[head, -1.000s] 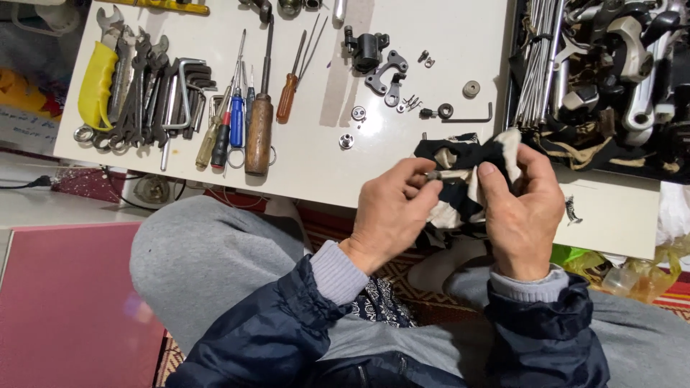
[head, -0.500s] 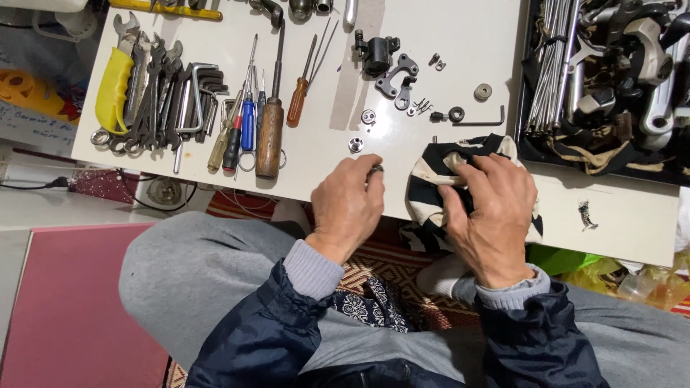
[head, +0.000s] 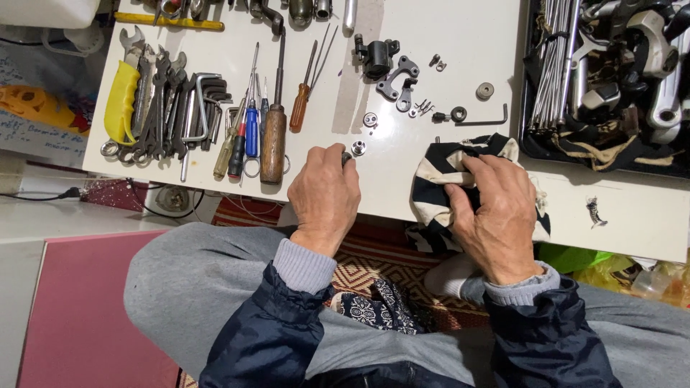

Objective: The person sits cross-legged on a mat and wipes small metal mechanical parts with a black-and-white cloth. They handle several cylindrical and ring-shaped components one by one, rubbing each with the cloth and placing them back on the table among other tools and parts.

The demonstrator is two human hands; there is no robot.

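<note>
Small parts worry me most: the dark fitting (head: 347, 156) pinched in my left hand (head: 325, 192) sits close to the desk (head: 460, 29) edge beside a washer (head: 358, 147), and a slip could, I judge, send either rolling off onto the rug (head: 374, 262). Left fingers (head: 338, 154) are curled nearly together around that fitting, just touching the desk near the wooden-handled screwdriver (head: 273, 140). Right hand (head: 496, 208) lies spread and pressed flat on the striped rag (head: 438, 172) at the desk's near edge, bunching it; whether anything hides beneath I cannot tell.
</note>
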